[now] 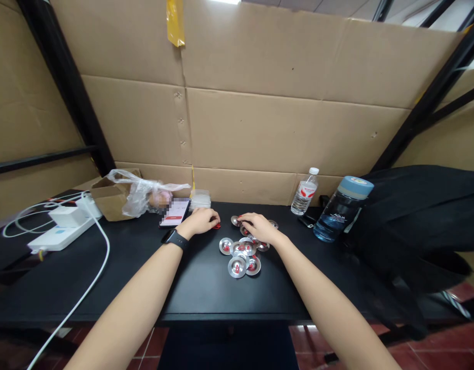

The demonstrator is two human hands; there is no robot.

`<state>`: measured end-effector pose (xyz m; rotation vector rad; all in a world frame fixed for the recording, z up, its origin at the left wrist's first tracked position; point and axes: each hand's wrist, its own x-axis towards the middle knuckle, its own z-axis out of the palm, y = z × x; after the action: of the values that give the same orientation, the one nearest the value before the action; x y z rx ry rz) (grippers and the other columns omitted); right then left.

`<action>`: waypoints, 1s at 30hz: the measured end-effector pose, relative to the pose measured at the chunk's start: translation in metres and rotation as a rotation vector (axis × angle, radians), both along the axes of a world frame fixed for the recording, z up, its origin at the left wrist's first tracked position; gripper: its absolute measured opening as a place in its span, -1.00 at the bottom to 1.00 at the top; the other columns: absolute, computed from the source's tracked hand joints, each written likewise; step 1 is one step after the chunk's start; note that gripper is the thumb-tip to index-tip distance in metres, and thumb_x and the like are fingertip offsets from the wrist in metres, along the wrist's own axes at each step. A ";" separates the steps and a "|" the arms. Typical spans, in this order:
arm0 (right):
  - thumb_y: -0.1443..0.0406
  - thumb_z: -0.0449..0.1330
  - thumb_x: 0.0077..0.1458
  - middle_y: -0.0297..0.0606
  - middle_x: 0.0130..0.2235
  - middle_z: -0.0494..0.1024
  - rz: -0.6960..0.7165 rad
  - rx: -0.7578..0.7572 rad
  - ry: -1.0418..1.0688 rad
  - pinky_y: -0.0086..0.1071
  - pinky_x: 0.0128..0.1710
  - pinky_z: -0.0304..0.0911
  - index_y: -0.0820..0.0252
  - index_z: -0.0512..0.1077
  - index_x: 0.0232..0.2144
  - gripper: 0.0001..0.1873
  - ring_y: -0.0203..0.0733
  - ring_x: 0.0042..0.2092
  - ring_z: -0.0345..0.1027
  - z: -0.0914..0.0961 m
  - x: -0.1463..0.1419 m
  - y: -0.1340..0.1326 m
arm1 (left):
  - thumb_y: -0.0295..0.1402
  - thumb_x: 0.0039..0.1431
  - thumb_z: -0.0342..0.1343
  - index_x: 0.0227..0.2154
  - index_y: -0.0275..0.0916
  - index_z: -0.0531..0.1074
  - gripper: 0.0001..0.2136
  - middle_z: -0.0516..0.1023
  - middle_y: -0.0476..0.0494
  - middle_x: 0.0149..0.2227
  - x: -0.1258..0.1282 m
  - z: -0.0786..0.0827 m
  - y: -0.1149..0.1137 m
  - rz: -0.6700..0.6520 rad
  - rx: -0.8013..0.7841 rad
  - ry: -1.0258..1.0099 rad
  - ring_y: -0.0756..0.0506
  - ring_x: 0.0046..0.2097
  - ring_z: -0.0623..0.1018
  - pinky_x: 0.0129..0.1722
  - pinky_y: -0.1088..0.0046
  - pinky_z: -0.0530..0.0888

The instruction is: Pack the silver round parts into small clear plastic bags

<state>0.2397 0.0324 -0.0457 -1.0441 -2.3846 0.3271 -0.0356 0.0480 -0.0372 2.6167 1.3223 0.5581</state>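
Several small silver metal discs with red centres point(241, 255) lie in a loose cluster on the black table point(206, 288). My right hand point(258, 227) rests palm down on the far part of that cluster, fingers bent over a disc at its fingertips. My left hand point(200, 222), with a black watch point(175, 239) on the wrist, lies just left of the discs, fingers curled around a small red piece point(217, 225) that shows at the fingertips. A phone point(174, 213) with a lit screen lies right behind the left hand.
A cardboard box with a plastic bag point(139, 195) stands at the back left, next to a white power strip point(57, 237) and white cables. A small water bottle point(305, 191), a blue bottle point(340, 209) and a black bag point(418, 221) fill the right side. Cardboard walls surround the table.
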 end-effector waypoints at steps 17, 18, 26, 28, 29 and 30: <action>0.21 0.36 0.03 -0.14 0.04 0.52 0.089 -0.454 0.624 -0.29 -0.22 0.51 0.05 0.40 0.10 -0.44 -0.07 -0.06 0.54 0.012 -0.023 -0.020 | -0.30 0.21 0.19 -0.33 -0.19 0.56 -0.90 0.55 -0.13 -0.13 0.041 0.008 -0.019 -0.040 0.121 -0.543 -0.13 -0.07 0.54 0.05 0.28 0.43; 0.22 0.39 -0.01 -0.15 0.07 0.50 0.100 -0.455 0.641 -0.29 -0.20 0.52 0.03 0.37 0.12 -0.38 -0.09 -0.06 0.54 0.011 -0.024 -0.021 | -0.31 0.20 0.19 -0.33 -0.19 0.57 -0.90 0.54 -0.13 -0.11 0.043 0.008 -0.020 -0.043 0.119 -0.550 -0.13 -0.06 0.54 0.07 0.27 0.42; 0.25 0.40 -0.06 -0.18 0.01 0.49 0.083 -0.341 0.572 -0.35 -0.22 0.47 0.08 0.38 0.00 -0.45 -0.14 -0.09 0.51 0.009 -0.020 -0.016 | -0.30 0.22 0.18 -0.28 -0.15 0.56 -0.90 0.46 -0.15 -0.01 0.043 0.009 -0.023 -0.027 0.139 -0.406 -0.19 0.07 0.45 0.12 0.18 0.35; 0.26 0.40 -0.08 -0.20 -0.03 0.50 0.010 -0.245 0.451 -0.37 -0.28 0.43 0.08 0.38 0.00 -0.44 -0.18 -0.17 0.49 0.009 -0.009 -0.009 | -0.30 0.22 0.18 -0.28 -0.14 0.56 -0.91 0.45 -0.14 0.02 0.032 0.008 -0.019 0.019 0.163 -0.284 -0.22 0.10 0.42 0.14 0.12 0.30; 0.26 0.40 -0.08 -0.21 -0.06 0.51 -0.034 -0.187 0.383 -0.37 -0.28 0.41 0.09 0.39 0.00 -0.44 -0.21 -0.21 0.47 0.010 0.000 -0.004 | -0.31 0.21 0.18 -0.28 -0.14 0.56 -0.91 0.45 -0.14 0.02 0.026 0.008 -0.016 0.045 0.173 -0.222 -0.23 0.11 0.41 0.14 0.10 0.27; 0.27 0.41 -0.10 -0.23 -0.10 0.52 -0.077 -0.132 0.314 -0.36 -0.25 0.39 0.10 0.40 -0.01 -0.45 -0.22 -0.24 0.45 0.011 0.010 0.000 | -0.33 0.21 0.18 -0.29 -0.14 0.57 -0.91 0.46 -0.14 0.02 0.018 0.007 -0.012 0.065 0.175 -0.164 -0.24 0.11 0.40 0.14 0.10 0.25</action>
<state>0.2495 0.0329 -0.0352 -1.0543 -2.0603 0.5815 -0.0175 0.0358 -0.0301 2.6006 1.3676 0.9168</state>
